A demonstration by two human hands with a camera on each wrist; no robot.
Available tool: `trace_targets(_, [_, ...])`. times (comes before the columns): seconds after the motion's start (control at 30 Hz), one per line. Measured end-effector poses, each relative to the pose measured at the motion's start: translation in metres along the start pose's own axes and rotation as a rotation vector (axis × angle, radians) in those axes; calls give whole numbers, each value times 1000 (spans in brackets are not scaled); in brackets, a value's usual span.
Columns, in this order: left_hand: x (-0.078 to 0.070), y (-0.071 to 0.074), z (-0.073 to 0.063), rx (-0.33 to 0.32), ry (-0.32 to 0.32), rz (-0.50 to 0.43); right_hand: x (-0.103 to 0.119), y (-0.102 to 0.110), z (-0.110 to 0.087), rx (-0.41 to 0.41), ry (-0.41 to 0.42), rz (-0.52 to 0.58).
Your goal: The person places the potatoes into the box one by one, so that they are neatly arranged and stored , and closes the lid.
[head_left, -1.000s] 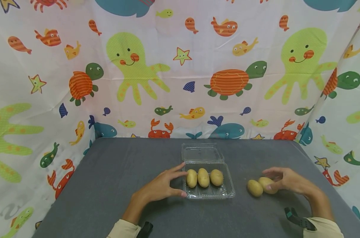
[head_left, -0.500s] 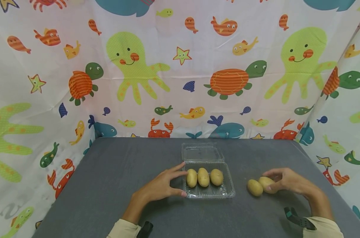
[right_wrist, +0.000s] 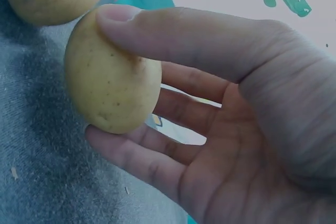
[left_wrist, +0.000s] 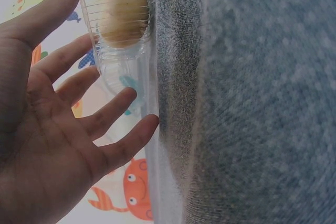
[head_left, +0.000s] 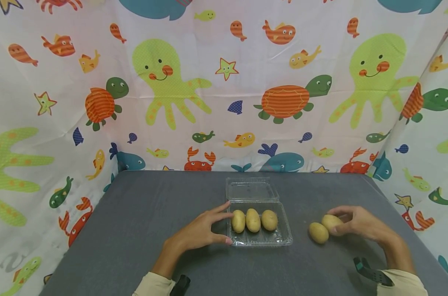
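My right hand grips a potato, the thumb over its top and the fingers curled behind and under it. Beside it another potato lies on the table, partly visible at the upper left of the right wrist view. A clear plastic clamshell container stands near the middle with its hinged lid laid back. Three potatoes lie in a row inside. My left hand is at the container's left side, fingers spread and extended, thumb and fingertips right at the rim.
A grey cloth-covered table spreads around the container. Behind it and along both sides hangs a white curtain printed with sea animals. Dark straps sit at both wrists, by the light sleeves.
My right hand's potato has shifted slightly up, and the potato beside it has moved a touch to the right. My left hand and the container stay in place.
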State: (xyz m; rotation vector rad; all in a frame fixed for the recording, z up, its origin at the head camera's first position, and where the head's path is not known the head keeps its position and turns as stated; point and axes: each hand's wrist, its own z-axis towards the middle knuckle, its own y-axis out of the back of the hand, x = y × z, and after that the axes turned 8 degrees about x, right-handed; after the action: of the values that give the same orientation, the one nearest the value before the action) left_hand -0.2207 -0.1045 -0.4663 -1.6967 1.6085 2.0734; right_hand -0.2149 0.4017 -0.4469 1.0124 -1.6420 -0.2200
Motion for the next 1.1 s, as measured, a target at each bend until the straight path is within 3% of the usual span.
trace_targets(0.53, [0, 0, -1, -1, 3, -20, 29, 1, -4, -186, 21, -50])
trace_targets(1.1, [-1, 0, -2, -3, 1, -28, 61, -12, 0, -244, 172, -93])
